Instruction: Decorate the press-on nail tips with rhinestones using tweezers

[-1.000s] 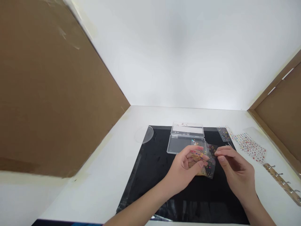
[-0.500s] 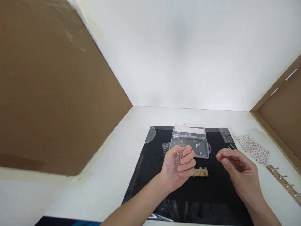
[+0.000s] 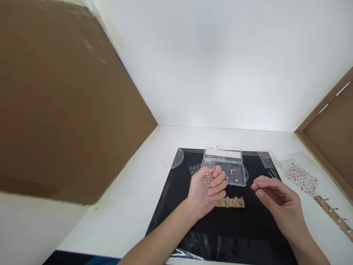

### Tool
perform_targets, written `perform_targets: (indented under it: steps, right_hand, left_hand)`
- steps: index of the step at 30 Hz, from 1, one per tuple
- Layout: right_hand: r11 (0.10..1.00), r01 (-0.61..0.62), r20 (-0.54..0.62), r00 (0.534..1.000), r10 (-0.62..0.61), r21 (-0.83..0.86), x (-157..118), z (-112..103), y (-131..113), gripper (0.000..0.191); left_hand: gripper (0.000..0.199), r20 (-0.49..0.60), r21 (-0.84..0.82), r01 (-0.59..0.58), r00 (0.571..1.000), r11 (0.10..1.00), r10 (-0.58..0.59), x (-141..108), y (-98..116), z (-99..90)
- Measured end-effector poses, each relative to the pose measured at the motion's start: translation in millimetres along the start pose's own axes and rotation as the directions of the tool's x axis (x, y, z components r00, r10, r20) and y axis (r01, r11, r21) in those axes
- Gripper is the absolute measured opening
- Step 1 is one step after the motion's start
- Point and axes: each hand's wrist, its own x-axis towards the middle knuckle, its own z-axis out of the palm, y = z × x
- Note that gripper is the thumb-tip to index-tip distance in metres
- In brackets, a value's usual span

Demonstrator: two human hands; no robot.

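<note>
A clear sheet with small stickers [image 3: 204,187] rests across the palm of my left hand [image 3: 205,195], whose fingers curl over its edge. My right hand [image 3: 278,200] is raised over the right side of the black mat [image 3: 248,235], thumb and index finger nearly together; whatever they pinch is too small to make out. Beyond my left fingers lies a wooden strip [image 3: 231,202] with clear nail-like pieces on it, partly hidden by that hand. Behind it an open clear case [image 3: 237,179] holds small coloured pieces.
Another sticker sheet [image 3: 196,168] lies left of the case, near a clear round disc [image 3: 173,158]. To the right are a dark sticker sheet [image 3: 266,160], metal tools [image 3: 271,173], a colourful sheet [image 3: 299,175] and a strip with metal clips [image 3: 333,214]. Cardboard panels [image 3: 68,103] flank the table.
My left hand has shifted slightly left with the sheet, showing more of the wooden strip. The right hand has moved slightly left and its fingertips sit a little lower.
</note>
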Motion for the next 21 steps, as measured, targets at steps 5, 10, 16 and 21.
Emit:
perform_targets:
  steps: [5, 10, 16, 21]
  right_hand:
    - [1.000, -0.003, -0.015, 1.000, 0.003, -0.007, -1, -1, 3, 0.007]
    - [0.996, -0.065, -0.091, 0.994, 0.060, -0.053, -12, -4, 13, 0.010]
    - [0.990, -0.109, -0.061, 0.993, 0.104, -0.090, -13, -6, 14, 0.014]
    - [0.993, -0.102, -0.011, 0.995, 0.102, -0.066, -7, -4, 10, 0.009]
  left_hand:
    - [0.031, 0.007, -0.012, 0.002, 1.000, 1.000, -0.002, -1, 2, 0.0]
    - [0.041, 0.006, 0.044, 0.048, 0.999, 0.998, -0.049, -2, 1, 1.9]
    - [0.048, 0.017, 0.075, 0.050, 0.999, 0.996, -0.051, -2, -1, 2.1]
    - [0.047, 0.019, 0.083, 0.051, 0.998, 0.995, -0.052, -2, -1, 2.3]
